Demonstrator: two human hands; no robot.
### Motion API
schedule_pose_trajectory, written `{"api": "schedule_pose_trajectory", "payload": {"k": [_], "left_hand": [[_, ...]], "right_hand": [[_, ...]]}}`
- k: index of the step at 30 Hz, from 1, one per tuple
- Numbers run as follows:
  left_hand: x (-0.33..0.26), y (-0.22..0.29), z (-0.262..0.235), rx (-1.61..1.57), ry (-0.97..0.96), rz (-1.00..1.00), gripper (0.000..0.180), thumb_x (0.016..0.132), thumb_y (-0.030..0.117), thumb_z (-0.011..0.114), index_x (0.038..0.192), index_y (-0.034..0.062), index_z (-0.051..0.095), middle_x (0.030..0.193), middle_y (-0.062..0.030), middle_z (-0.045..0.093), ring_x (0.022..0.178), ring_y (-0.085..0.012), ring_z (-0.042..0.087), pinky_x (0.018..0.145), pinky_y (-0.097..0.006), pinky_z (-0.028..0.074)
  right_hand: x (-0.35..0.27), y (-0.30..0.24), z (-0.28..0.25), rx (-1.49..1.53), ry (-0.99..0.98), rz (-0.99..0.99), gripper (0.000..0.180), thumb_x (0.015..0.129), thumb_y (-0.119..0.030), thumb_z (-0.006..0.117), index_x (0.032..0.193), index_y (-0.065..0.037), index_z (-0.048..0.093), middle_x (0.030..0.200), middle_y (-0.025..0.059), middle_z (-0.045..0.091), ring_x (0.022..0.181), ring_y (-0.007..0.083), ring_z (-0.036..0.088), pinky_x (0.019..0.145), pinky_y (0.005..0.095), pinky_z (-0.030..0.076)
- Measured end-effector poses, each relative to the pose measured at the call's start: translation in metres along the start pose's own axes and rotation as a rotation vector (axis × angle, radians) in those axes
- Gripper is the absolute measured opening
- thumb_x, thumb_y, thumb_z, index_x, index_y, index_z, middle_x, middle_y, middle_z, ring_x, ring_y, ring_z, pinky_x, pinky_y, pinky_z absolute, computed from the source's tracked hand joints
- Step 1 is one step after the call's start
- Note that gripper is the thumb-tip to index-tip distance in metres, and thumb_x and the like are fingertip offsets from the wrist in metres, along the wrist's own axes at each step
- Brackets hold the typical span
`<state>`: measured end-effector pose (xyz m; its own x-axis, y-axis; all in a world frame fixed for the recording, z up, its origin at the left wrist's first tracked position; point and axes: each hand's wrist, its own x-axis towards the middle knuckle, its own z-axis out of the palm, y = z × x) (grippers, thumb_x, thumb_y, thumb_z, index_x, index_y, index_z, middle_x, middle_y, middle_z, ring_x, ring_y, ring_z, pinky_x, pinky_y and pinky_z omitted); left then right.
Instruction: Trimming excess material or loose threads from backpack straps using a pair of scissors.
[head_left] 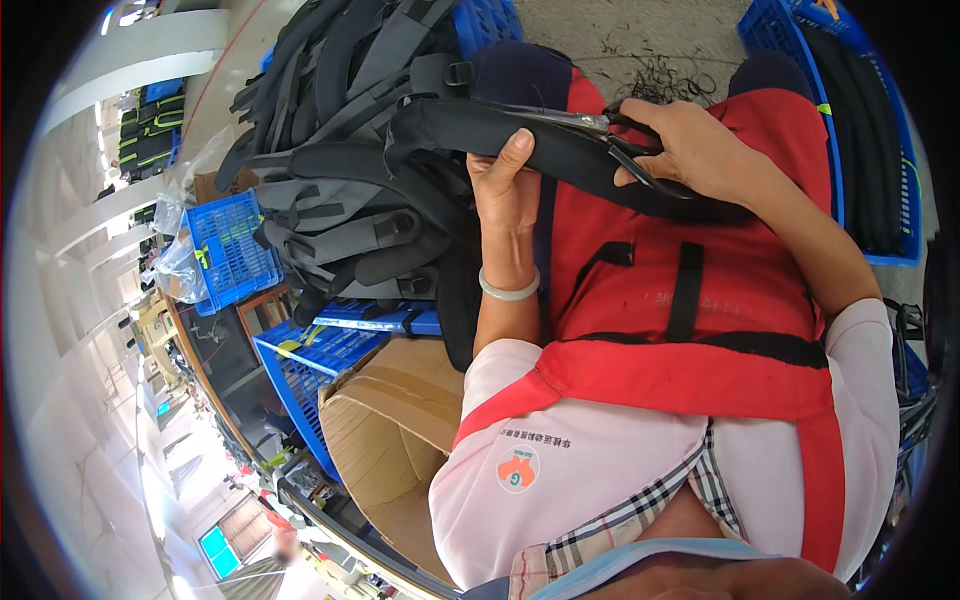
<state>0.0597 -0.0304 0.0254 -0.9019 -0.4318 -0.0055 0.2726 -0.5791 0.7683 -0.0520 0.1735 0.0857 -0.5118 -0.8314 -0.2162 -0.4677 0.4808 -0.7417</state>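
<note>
Black padded fabric shoulder strap [560, 150] lies across the lap over the red apron, held up at its middle by the left hand [505, 190], fingers wrapped round it. Right hand [700, 150] grips dark metal scissors [625, 140] at the strap's edge. Step looks like thread trimming; next snip calls for blades lined up close along the seam. Pile of grey and black straps [340, 150] just left, over blue plastic crates [235, 250].

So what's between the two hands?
In the head view, a black padded strap spans from the left hand to the right hand, which holds scissors.
</note>
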Motion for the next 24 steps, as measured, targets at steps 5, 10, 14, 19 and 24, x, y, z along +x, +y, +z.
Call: {"api": "schedule_pose_trajectory", "payload": {"k": [5, 10, 14, 19, 24], "left_hand": [[-0.002, -0.002, 0.001, -0.034, -0.003, -0.027, 0.022, 0.081, 0.0, 0.069, 0.101, 0.0059, 0.064, 0.096, -0.0082, 0.068, 0.089, -0.0216, 0.066, 0.088, -0.038, 0.052], [0.0, -0.004, 0.005, -0.067, 0.005, -0.038, 0.023, 0.08, 0.001, 0.07, 0.101, 0.0066, 0.064, 0.096, -0.0074, 0.067, 0.091, -0.0216, 0.065, 0.088, -0.039, 0.052], [-0.001, -0.006, 0.004, -0.074, 0.014, -0.054, 0.023, 0.08, 0.001, 0.071, 0.101, 0.0072, 0.064, 0.095, -0.0066, 0.067, 0.092, -0.0216, 0.065, 0.09, -0.039, 0.051], [-0.001, -0.005, 0.002, -0.088, 0.012, -0.061, 0.023, 0.08, 0.001, 0.071, 0.1, 0.0077, 0.064, 0.096, -0.0065, 0.067, 0.092, -0.0218, 0.065, 0.09, -0.039, 0.051], [-0.002, -0.004, 0.01, -0.064, 0.03, -0.043, 0.022, 0.081, 0.0, 0.069, 0.101, 0.0069, 0.064, 0.096, -0.0066, 0.067, 0.091, -0.0216, 0.065, 0.088, -0.038, 0.052]], "right_hand": [[0.0, 0.015, 0.008, 0.053, 0.026, -0.085, 0.066, 0.074, -0.047, 0.075, 0.113, 0.001, 0.052, 0.075, 0.0228, 0.06, 0.074, 0.0418, 0.059, 0.065, 0.0447, 0.045], [-0.002, 0.02, 0.011, 0.05, 0.111, -0.237, 0.063, 0.072, -0.04, 0.077, 0.112, 0.001, 0.051, 0.074, 0.0236, 0.059, 0.074, 0.0414, 0.059, 0.064, 0.044, 0.044], [0.001, 0.022, 0.01, 0.049, 0.005, -0.085, 0.062, 0.072, -0.044, 0.078, 0.108, 0.001, 0.053, 0.071, 0.0214, 0.058, 0.07, 0.0397, 0.059, 0.063, 0.0435, 0.044], [-0.001, 0.013, 0.002, 0.086, -0.068, -0.038, 0.07, 0.068, -0.039, 0.08, 0.116, 0.0, 0.047, 0.081, 0.0234, 0.059, 0.079, 0.0418, 0.058, 0.068, 0.0442, 0.044], [-0.004, 0.02, 0.005, 0.003, -0.021, -0.134, 0.078, 0.065, -0.031, 0.082, 0.124, 0.001, 0.041, 0.093, 0.0263, 0.06, 0.09, 0.0437, 0.058, 0.074, 0.0451, 0.045]]}}
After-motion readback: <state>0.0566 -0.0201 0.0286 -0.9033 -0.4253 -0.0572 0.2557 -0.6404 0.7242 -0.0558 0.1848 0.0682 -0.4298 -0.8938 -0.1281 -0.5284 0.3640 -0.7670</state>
